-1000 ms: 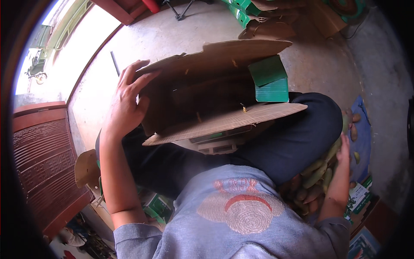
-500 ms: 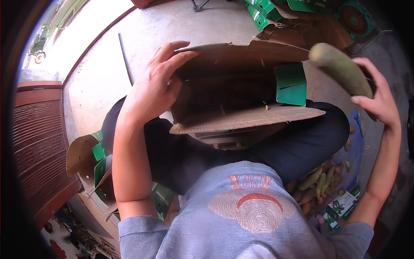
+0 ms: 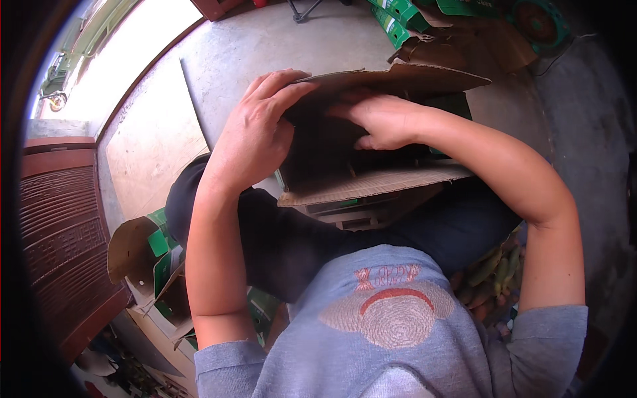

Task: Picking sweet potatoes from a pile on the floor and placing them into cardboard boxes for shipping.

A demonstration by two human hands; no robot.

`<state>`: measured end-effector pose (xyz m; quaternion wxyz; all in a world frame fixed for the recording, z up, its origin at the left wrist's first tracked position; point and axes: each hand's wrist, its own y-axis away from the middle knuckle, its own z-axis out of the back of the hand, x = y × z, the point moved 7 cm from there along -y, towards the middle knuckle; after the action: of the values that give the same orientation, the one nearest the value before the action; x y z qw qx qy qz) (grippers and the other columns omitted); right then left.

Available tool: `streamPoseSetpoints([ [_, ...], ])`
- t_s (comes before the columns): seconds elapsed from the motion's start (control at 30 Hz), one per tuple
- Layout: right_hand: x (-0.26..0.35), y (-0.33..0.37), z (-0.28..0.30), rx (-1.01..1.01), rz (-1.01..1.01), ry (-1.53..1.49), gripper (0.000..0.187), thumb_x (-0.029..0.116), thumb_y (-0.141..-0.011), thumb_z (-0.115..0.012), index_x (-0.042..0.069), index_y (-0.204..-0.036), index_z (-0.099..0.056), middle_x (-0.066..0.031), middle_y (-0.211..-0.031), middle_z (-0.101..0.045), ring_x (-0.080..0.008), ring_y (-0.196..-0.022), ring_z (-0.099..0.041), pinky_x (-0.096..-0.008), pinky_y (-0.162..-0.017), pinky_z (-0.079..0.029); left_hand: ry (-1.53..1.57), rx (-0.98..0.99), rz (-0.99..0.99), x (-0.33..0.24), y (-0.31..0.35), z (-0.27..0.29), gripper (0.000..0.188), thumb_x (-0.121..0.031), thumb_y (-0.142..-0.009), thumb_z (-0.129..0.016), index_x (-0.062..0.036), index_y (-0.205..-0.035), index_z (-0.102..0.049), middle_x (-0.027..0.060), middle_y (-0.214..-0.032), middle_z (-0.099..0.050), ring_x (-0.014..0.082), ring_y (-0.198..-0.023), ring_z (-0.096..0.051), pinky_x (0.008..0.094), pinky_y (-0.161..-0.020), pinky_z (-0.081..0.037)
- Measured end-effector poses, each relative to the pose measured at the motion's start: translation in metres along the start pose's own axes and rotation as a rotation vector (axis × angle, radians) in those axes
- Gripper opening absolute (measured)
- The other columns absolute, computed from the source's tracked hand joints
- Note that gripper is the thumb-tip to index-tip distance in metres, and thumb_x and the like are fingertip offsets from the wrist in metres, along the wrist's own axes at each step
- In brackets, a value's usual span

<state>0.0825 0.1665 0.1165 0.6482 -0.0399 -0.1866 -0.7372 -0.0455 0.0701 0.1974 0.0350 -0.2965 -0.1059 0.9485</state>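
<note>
An open cardboard box [image 3: 378,184] rests across my crossed legs with its mouth toward me. Its inside is dark. My left hand [image 3: 255,136] grips the box's upper left edge, fingers curled over the flap. Deep in the box opening is my right hand [image 3: 385,121], the forearm crossing over from the right. Shadow hides most of its fingertips, so what they hold, if anything, does not show. The thick, long green vegetable it carried before cannot be seen now.
Cut green-and-brown cartons [image 3: 133,249] lie at the left, and more cartons [image 3: 405,20] at the far right. Long green vegetables [image 3: 501,275] lie in a pile by my right side. A brown slatted wooden panel [image 3: 66,212] stands at the left, near a pale board [image 3: 156,139].
My right hand has swung left from outside the box into its opening, taking the green vegetable out of sight. My left hand keeps its hold on the box, which has shifted slightly right.
</note>
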Motion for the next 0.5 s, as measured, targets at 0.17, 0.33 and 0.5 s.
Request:
streamPoseSetpoints([
  [0.17,-0.004,0.081,0.099,-0.283,-0.059,-0.217,0.04,0.011,-0.086,-0.069,0.006,-0.125,-0.063,-0.0151,-0.114,-0.068,-0.0329,-0.106,-0.065,-0.0415,-0.093,-0.052,0.005,0.013,0.013,-0.008,-0.003,-0.003,0.07,0.016,-0.065,-0.049,-0.0059,-0.131,-0.061,0.0127,-0.137,-0.057,0.0342,-0.13,-0.051,0.0414,-0.111,-0.041],
  [0.33,-0.058,0.264,0.168,-0.994,-0.418,-0.365,0.03,0.006,-0.096,-0.064,0.003,-0.126,-0.065,-0.008,-0.114,-0.07,-0.0151,-0.105,-0.066,-0.0284,-0.094,-0.051,0.005,0.046,0.017,-0.016,0.001,-0.008,0.071,0.016,-0.064,-0.046,-0.005,-0.13,-0.061,0.0134,-0.137,-0.058,0.0342,-0.132,-0.051,0.0414,-0.112,-0.04],
  [0.5,-0.121,0.486,0.078,-1.332,-1.006,-0.366,0.023,0.007,-0.098,-0.063,0.001,-0.121,-0.066,-0.0082,-0.11,-0.07,-0.0134,-0.101,-0.066,-0.0255,-0.086,-0.052,0.042,0.042,-0.005,-0.025,-0.017,-0.023,0.067,0.015,-0.071,-0.044,-0.0042,-0.132,-0.061,0.015,-0.142,-0.055,0.0334,-0.137,-0.048,0.0424,-0.115,-0.037],
])
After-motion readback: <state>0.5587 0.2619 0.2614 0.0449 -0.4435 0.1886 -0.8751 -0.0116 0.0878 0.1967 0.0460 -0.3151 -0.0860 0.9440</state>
